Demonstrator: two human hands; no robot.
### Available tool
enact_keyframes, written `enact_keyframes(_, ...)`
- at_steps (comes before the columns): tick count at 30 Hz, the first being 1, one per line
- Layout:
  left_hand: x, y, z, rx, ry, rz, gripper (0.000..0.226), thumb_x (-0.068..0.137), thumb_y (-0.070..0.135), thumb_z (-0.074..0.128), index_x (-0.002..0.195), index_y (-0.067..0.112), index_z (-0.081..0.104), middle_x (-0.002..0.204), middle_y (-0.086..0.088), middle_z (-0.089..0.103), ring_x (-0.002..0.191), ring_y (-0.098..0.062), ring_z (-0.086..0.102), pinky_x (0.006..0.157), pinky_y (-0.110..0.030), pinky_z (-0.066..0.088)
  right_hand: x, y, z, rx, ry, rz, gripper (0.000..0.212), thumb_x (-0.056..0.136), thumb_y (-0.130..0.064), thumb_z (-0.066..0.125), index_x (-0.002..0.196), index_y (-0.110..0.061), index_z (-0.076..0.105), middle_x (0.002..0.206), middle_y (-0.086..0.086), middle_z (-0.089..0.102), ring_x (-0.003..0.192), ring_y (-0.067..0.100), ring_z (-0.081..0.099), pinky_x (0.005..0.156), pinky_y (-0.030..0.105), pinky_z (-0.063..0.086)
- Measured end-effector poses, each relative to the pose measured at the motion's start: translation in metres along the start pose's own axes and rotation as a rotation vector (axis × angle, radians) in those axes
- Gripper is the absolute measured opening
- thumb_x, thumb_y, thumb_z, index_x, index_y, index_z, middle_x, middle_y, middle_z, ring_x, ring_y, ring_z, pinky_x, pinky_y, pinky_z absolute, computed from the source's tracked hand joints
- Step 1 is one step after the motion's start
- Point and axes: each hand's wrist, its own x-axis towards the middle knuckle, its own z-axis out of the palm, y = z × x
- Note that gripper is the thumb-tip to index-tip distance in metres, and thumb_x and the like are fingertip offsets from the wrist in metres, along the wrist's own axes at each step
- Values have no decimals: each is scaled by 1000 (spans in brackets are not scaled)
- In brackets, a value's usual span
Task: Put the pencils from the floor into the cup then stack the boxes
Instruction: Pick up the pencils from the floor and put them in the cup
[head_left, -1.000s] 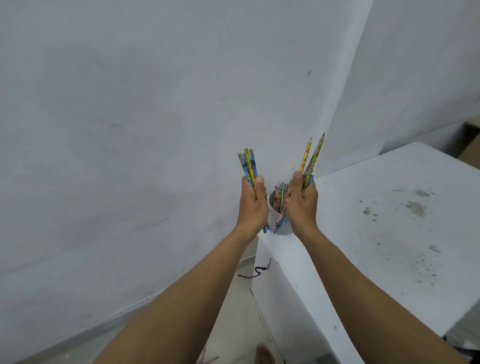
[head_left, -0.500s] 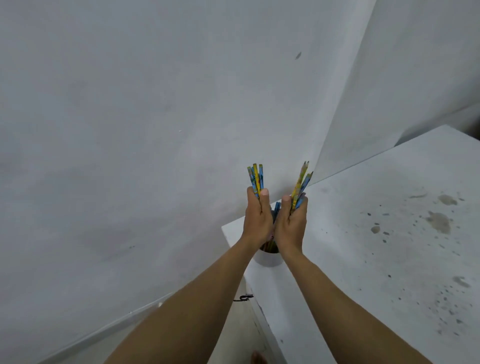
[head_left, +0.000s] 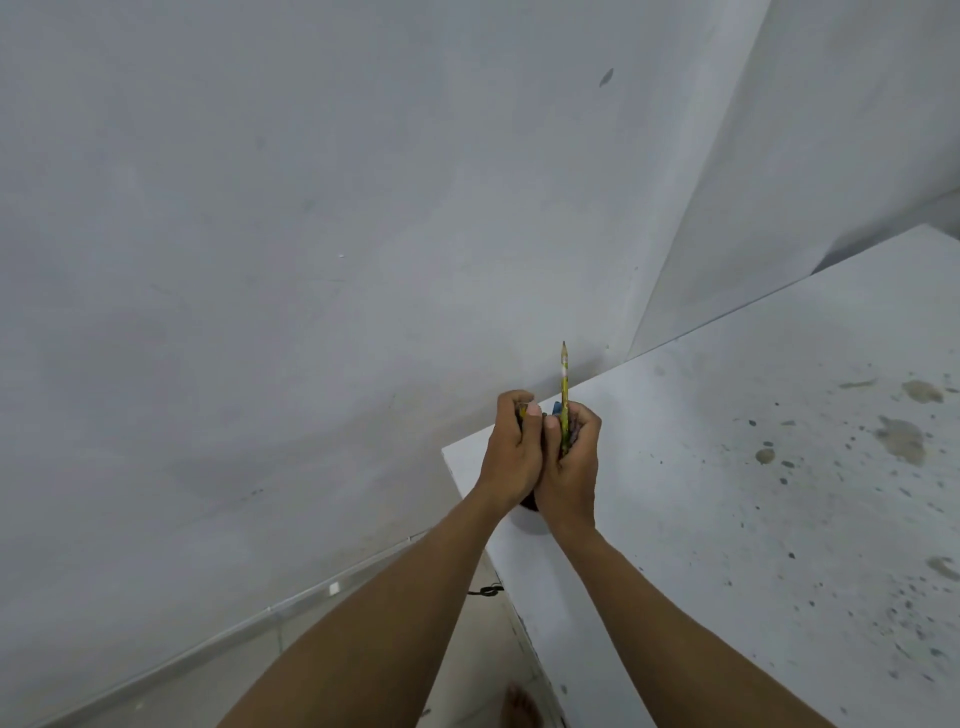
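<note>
My left hand and my right hand are pressed side by side over the cup, which stands at the near-left corner of the white table. Only the cup's lower white edge and a dark bit of its mouth show below my wrists. One yellow-green pencil sticks up, point upward, from my right hand's curled fingers, with blue pencil ends beside it. My left hand's fingers curl round a few pencil ends that barely show at its top. No boxes are in view.
A grey wall rises behind and left of the table, meeting a second wall at the right. The table top carries dark stains. A black cord lies on the floor by the table's side. A bare foot shows at the bottom.
Both hands have dropped lower onto the cup, and the pencil bunches have sunk down; only one pencil now stands tall above my right hand. The view has shifted closer to the table.
</note>
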Motion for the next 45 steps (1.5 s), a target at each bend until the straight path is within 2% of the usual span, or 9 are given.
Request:
enact_keyframes(4,1,6,-1,-9,-3,21,31,102,24,33,133,24,36,124,2,50,109,-14,54,93,-27,45,1,-3,1,-52,51,-24,28,101,-30,45,127,-20,46,121,-5,53,116,14,47,94,41,49)
enact_keyframes(9,1,5,-3,38,13,49,31,101,20,38,132,22,41,133,3,49,114,-7,47,94,-19,38,-8,-4,-2,-218,111,-117,33,98,-38,37,113,-12,51,122,-7,52,119,15,42,101,41,33)
enact_keyframes(13,-3,4,-8,84,-6,75,30,100,19,40,130,20,44,131,3,51,113,-9,50,96,-21,42,-9,-1,0,-260,110,-185,19,94,-13,58,108,-1,53,129,10,55,118,28,51,99,48,41)
enact_keyframes(17,-4,10,-10,105,-30,120,28,99,14,39,124,18,51,125,-1,56,109,-11,55,92,-21,46,-7,-7,-3,-252,125,-221,24,93,-21,53,112,-7,51,122,6,56,114,27,53,95,52,43)
enact_keyframes(20,-4,20,-11,119,-22,115,31,98,11,37,124,21,50,129,4,54,108,-4,51,86,-10,39,-3,-6,-6,-301,89,-178,24,97,-15,40,119,-19,45,132,1,52,138,28,35,113,50,23)
enact_keyframes(23,-5,28,-16,101,50,92,29,100,14,36,125,21,49,131,4,52,114,-10,51,96,-20,43,4,-5,-13,-356,67,-142,27,99,-20,31,120,-23,48,137,-2,50,146,20,21,116,43,11)
enact_keyframes(31,-33,31,-31,145,112,100,26,100,17,40,122,15,52,127,-1,54,117,-13,49,99,-27,43,-14,-27,-30,-391,-8,-218,24,96,-28,35,103,-25,58,110,-8,60,122,25,49,106,51,29)
enact_keyframes(36,-69,19,-49,176,85,148,22,98,20,45,117,17,55,121,3,57,104,-3,48,85,-13,36,-49,-39,-34,-393,-55,-299,13,96,-18,50,100,-24,61,112,-8,60,127,20,45,107,46,27)
enact_keyframes(45,-179,-22,-105,250,92,184,19,97,22,49,114,17,57,117,7,59,106,-1,49,89,-13,34,-159,-52,-38,-437,-115,-381,15,92,-16,55,97,-27,61,113,-11,60,120,16,49,100,41,30)
